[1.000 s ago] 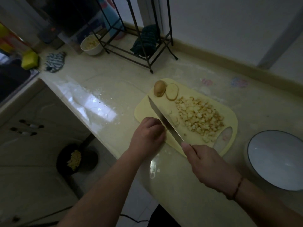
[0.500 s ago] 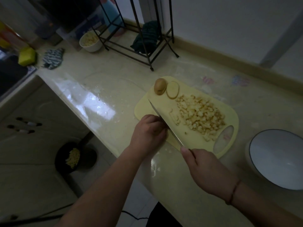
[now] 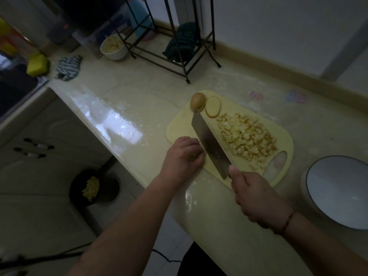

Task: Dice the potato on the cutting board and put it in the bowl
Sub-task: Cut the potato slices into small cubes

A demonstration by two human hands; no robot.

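knife (image 3: 209, 142) blade runs diagonally, tip toward potato end (image 3: 197, 101).

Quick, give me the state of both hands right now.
Left hand: fingers curled, on the cutting board beside the blade; what it holds is hidden.
Right hand: grips the knife handle.

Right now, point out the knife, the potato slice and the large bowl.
knife (image 3: 209, 144): head view, flat of the blade.
potato slice (image 3: 213, 106): head view, cut face.
large bowl (image 3: 318, 166): head view, dark-edged near rim.
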